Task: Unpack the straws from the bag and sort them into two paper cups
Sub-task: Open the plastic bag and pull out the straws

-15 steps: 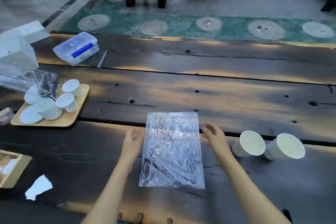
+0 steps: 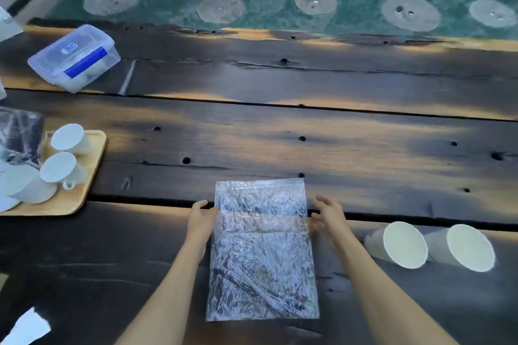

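- Head cam: clear crinkled plastic bag (image 2: pixel 262 249) lies flat on dark wooden table (image 2: pixel 364 154), long side running away from the person, centred just in front of them.
- Dark straws (image 2: pixel 252 287) visible thru the plastic in the near half of bag, lying diagonal; count can't be told.
- Left hand (image 2: pixel 201 217) at bag's left edge, upper part; fingers curled, tips touching or right at the plastic. Can't tell if it's actually pinching the edge.
- Right hand (image 2: pixel 328 214) at bag's right edge, approx. level w/ the left; fingers spread and loosely bent, nothing gripped, fingertips just beside the bag edge.
- Two white paper cups to the right of bag, near right forearm: near cup (image 2: pixel 399 245) and far-right cup (image 2: pixel 462 248), side by side, touching or nearly so; both appear empty, mouths facing cam.
- Left side of table: wooden tray (image 2: pixel 84 190) w/ several small white cups (image 2: pixel 63 166); some clear wrapping at its far-left end.
- Far left: clear lidded plastic box (image 2: pixel 74 57) w/ blue label.
- White paper scrap (image 2: pixel 26 329) at bottom-left corner.
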{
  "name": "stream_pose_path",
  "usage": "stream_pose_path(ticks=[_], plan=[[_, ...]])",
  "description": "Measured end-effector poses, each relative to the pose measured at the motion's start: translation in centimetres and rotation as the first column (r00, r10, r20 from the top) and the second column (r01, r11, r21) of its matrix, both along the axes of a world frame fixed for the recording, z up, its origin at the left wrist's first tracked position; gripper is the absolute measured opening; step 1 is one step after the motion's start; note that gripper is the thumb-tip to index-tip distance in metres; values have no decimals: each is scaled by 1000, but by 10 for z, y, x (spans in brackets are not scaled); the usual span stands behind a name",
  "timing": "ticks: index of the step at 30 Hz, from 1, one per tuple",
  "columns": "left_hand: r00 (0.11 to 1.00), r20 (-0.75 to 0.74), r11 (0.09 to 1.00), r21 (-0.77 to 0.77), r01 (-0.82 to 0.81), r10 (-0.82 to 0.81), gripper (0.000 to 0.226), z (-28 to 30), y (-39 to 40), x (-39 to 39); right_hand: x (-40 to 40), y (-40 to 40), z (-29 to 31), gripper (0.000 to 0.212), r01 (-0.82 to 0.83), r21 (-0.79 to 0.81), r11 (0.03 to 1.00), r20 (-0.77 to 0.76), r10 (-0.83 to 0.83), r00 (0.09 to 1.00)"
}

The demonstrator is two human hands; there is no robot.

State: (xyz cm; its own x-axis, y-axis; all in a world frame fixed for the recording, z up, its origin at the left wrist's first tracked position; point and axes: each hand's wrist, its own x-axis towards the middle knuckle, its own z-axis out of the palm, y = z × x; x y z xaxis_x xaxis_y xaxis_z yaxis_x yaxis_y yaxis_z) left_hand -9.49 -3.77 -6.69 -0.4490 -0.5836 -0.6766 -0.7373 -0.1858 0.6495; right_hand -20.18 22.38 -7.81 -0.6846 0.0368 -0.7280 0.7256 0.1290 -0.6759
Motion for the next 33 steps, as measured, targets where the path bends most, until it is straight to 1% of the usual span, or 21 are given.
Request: stream_pose_path(ticks=[2, 5, 7, 10, 12, 13, 15, 17, 19, 23, 26, 27, 29, 30, 31, 32, 33], plan=[[999, 16, 999, -25, -32, 32, 44, -3, -1, -10, -5, -6, -8, 44, -70, 54, 996, 5, 70, 998], [999, 34, 1000, -27, -10, 11, 41, -9, -1, -18, -7, -12, -15, 32, -117, 130, 985, 0, 118, 993], [999, 51, 1000, -19, 12, -11, 34, -12, 1, -20, -8, -18, -15, 24, -136, 115, 984, 12, 135, 991], [999, 17, 999, -24, 48, -48, 17, -16, 2, -18, -6, -19, -18, 25, -167, 105, 980, -7, 169, 986], [997, -35, 998, -22, 62, -63, 19, -13, 1, -15, -3, -16, -12, 13, -164, 103, 981, -46, 170, 984], [996, -66, 998, -17, 61, -62, 23, -9, 0, -12, -2, -15, -6, 17, -162, 85, 983, -75, 169, 983], [989, -135, 998, -26, 63, -65, 31, 3, 0, -7, 2, -9, 6, 32, -166, 34, 986, -136, 169, 976], [973, -219, 997, -41, 70, -77, 32, 18, 0, 1, 9, 0, 19, 39, -168, -48, 985, -173, 158, 972], [949, -305, 997, -35, 69, -76, 28, 31, 0, 15, 18, 12, 33, 37, -159, -120, 980, -193, 134, 972], [895, -444, 997, 39, 72, -47, 24, 59, 7, 47, 42, 38, 58, 33, -127, -269, 955, -211, 70, 975], [859, -511, 995, 66, 69, -26, 17, 84, 18, 66, 62, 49, 78, 25, -176, -307, 935, -237, 104, 966], [850, -527, 995, 63, 74, -30, 14, 91, 21, 71, 68, 50, 85, 22, -166, -315, 934, -258, 84, 962], [834, -551, 996, 43, 77, -41, 15, 103, 26, 82, 77, 51, 102, 10, -82, -278, 957, -313, -9, 950], [825, -563, 996, 28, 80, -50, 18, 109, 30, 86, 82, 50, 112, 1, -35, -205, 978, -380, -46, 924], [816, -574, 996, 12, 85, -63, 19, 115, 33, 91, 87, 51, 121, 14, 15, -75, 997, -481, -49, 875], [805, -588, 996, -1, 94, -76, 21, 120, 36, 95, 92, 51, 131, 23, 46, 93, 995, -593, 18, 805], [792, -604, 994, -11, 105, -91, 21, 125, 41, 99, 97, 51, 142, 27, 70, 249, 966, -700, 130, 702]])
